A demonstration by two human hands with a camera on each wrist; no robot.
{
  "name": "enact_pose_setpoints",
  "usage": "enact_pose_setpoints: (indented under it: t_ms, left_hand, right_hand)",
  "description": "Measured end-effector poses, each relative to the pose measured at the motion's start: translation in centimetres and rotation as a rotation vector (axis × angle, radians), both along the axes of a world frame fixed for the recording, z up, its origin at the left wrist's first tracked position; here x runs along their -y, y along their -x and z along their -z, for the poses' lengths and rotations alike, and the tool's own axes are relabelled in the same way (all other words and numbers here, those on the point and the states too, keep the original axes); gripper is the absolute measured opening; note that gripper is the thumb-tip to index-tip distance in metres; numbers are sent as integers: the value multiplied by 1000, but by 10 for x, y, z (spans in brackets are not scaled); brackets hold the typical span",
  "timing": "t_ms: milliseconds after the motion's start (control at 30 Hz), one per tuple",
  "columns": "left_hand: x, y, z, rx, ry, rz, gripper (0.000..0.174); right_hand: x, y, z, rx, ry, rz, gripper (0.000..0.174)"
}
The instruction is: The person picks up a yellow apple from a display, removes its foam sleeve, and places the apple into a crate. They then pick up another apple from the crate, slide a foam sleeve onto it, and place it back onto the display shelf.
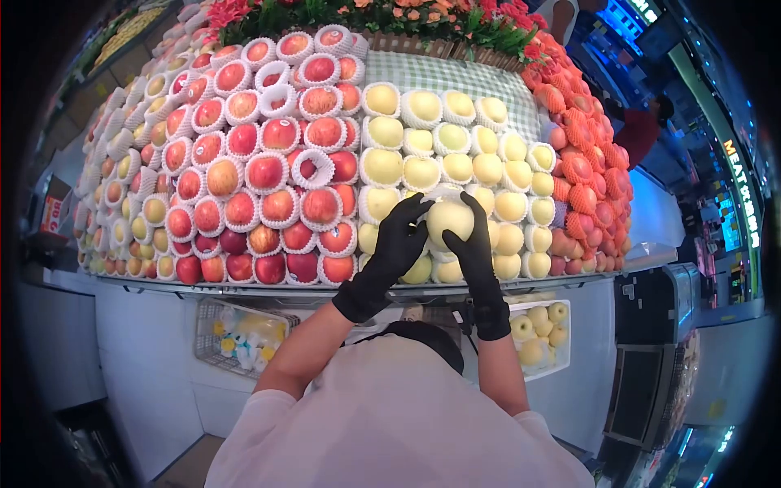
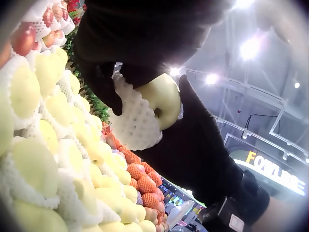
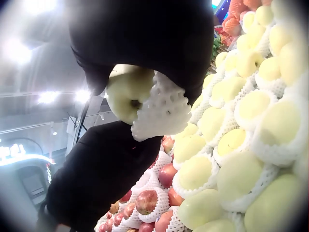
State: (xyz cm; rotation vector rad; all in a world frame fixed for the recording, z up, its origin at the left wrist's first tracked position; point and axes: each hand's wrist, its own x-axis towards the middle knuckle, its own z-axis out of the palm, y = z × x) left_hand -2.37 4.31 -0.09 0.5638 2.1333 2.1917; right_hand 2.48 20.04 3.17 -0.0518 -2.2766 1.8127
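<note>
Apple, pale yellow, sat between your two black-gloved hands near the rows of yellow apples; your right hand was clamped on it, thumb across the near face, while your left hand curled round the other side, fingers at the foam net; neither was nearer, since both touched; what counted, I judged, was that the net lay toward the display and the bare side faced you; no long axis showed, the fruit being round; one sign read "MEAT", another sign began "FOWL"; stickers on the red apples were too small to read.
</note>
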Motion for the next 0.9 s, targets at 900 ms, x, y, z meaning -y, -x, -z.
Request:
enact_pose_setpoints:
  t_ms: [900]
  left_hand:
    - [35,9,-5,282,-338,380,50]
  right_hand:
    - [25,12,-15,38,-108,-72,87]
